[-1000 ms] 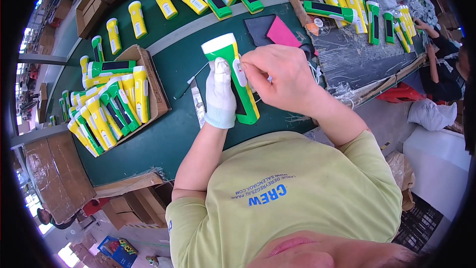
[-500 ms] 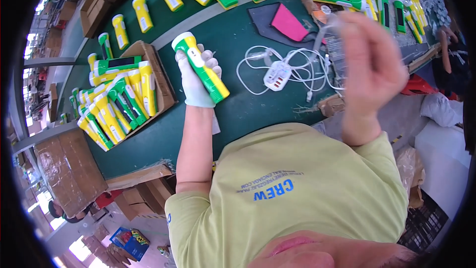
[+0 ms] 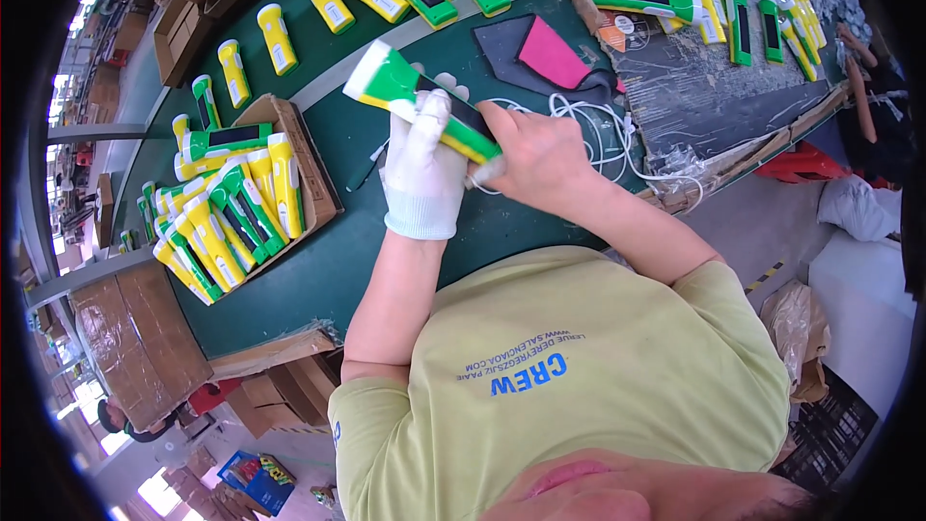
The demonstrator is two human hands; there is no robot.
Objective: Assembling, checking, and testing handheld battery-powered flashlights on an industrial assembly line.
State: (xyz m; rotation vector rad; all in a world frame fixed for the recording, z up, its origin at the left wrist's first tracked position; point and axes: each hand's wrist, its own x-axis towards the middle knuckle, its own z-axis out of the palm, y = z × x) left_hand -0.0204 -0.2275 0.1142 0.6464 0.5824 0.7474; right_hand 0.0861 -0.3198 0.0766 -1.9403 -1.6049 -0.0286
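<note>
My left hand (image 3: 424,159), in a white glove, is closed around a green and yellow flashlight (image 3: 386,75) with a dark solar panel. The flashlight's broad white head points up and left, and its tail slopes down to the right. My bare right hand (image 3: 540,154) is closed at the tail end, its thumb against the panel side. A whitish scrap (image 3: 486,172) shows under those fingers; its material I cannot make out. White cables (image 3: 617,135) lie behind the right hand, and the charger block is hidden. A slim dark pen-like tool (image 3: 365,172) lies left of the glove.
At left, a cardboard tray (image 3: 323,178) holds several flashlights. More stand in a curved row (image 3: 277,41) along the far side of the green table (image 3: 357,275). A grey and pink cloth pouch (image 3: 552,56) lies beyond my hands. Flashlights (image 3: 738,24) also cover the right-hand worktop (image 3: 685,121).
My right hand has come down from the right to the flashlight's tail, carrying a whitish piece. My left hand has turned the flashlight so its solar panel shows.
</note>
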